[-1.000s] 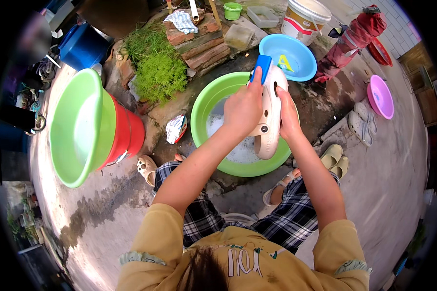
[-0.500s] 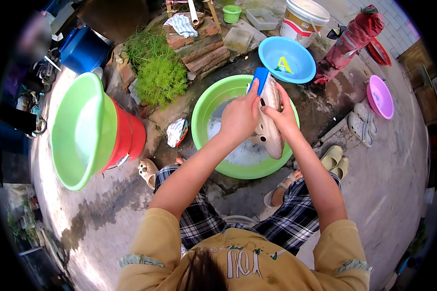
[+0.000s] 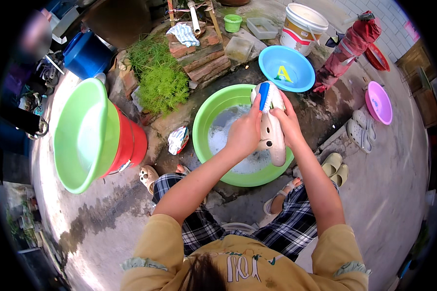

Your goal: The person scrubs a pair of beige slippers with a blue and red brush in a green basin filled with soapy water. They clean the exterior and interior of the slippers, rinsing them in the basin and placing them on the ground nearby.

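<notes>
We have our left hand closed around a blue brush. Our right hand grips a cream shoe with holes in it, and its thumb presses on the shoe's side. The brush is at the shoe's twelve o'clock end, and its white bristles look like they touch the shoe. We cannot tell if our left hand touches the shoe too.

The shoe is up over a big green tub, toward three o'clock from its middle. Inside the tub we see soapy water with white bubbles.

Going around the tub like a clock, we find a blue basin at one o'clock and pale gray shoes at three. A crumpled packet lies at nine. Past it, a red bucket has a light green basin on top. Fluffy green plants grow at ten, and bricks are piled at eleven.
</notes>
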### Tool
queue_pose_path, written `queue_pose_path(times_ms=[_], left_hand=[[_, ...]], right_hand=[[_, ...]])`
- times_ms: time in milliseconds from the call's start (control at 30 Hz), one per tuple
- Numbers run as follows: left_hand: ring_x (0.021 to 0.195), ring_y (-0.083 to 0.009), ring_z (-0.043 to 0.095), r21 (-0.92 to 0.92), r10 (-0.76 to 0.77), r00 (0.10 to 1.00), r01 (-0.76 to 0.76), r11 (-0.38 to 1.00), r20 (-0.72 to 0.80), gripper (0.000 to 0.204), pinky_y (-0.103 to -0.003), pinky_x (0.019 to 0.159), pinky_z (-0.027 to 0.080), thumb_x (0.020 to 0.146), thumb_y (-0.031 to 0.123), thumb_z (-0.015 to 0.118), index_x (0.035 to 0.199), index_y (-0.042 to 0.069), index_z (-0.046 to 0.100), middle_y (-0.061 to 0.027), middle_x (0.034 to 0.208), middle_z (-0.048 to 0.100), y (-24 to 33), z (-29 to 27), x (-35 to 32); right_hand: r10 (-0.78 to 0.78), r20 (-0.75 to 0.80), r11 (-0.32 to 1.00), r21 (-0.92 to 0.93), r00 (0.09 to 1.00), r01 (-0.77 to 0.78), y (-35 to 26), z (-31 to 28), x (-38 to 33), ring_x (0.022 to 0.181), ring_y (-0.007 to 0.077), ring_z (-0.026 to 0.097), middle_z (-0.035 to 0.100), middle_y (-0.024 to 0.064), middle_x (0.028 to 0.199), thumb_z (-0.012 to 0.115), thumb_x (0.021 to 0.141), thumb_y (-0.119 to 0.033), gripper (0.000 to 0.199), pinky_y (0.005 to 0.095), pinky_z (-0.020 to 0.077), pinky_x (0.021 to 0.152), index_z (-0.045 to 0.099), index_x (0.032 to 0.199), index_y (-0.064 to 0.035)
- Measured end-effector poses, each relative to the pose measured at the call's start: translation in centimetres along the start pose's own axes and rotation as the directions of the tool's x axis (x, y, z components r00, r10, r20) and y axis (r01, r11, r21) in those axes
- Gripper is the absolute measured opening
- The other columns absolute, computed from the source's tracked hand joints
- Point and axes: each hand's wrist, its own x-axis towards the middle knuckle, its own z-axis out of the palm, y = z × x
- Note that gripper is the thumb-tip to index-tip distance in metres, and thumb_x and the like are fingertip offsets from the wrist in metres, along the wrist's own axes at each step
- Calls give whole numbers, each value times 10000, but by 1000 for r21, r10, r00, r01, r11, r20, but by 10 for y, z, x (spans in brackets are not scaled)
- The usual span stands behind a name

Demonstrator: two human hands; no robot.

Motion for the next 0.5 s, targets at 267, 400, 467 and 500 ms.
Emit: queue_pose_path(times_ms=[267, 400, 467, 500], left_hand=[[623, -381, 574, -39, -18, 993, 23, 999, 119, 505, -475, 561, 422, 910, 142, 403, 1372, 17, 240, -250, 748, 576, 18, 6, -27], [606, -382, 565, 22, 11, 1000, -11, 1000, 1, 504, -469, 567, 427, 894, 106, 421, 1359, -4, 262, -240, 749, 578, 16, 1, 0], [608, -381, 565, 33, -57, 997, 59, 998, -52, 502, -466, 571, 429, 889, 103, 435, 1356, 5, 279, -237, 753, 580, 8, -18, 20], [611, -380, 566, 11, -109, 993, 110, 994, -42, 501, -465, 573, 429, 887, 106, 442, 1355, 12, 288, -235, 752, 581, 2, -24, 28]], right_hand=[[33, 12, 985, 170, 999, -35, -14, 5, -1, 935, 225, 573, 486, 156, 1184, 553, 710, -70, 728, 322, 495, 764, 276, 1378, -143], [14, 31, 981, 195, 999, -19, -11, 7, -8, 939, 219, 562, 493, 145, 1161, 537, 722, -63, 699, 317, 486, 776, 292, 1372, -138], [-31, 79, 996, 81, 996, 25, -6, 10, -7, 988, 222, 528, 469, 141, 1182, 555, 701, -76, 707, 317, 451, 834, 314, 1363, -141], [-52, 77, 998, 30, 996, 50, -6, 8, -5, 998, 225, 521, 461, 140, 1191, 561, 691, -78, 712, 319, 442, 846, 319, 1358, -141]])
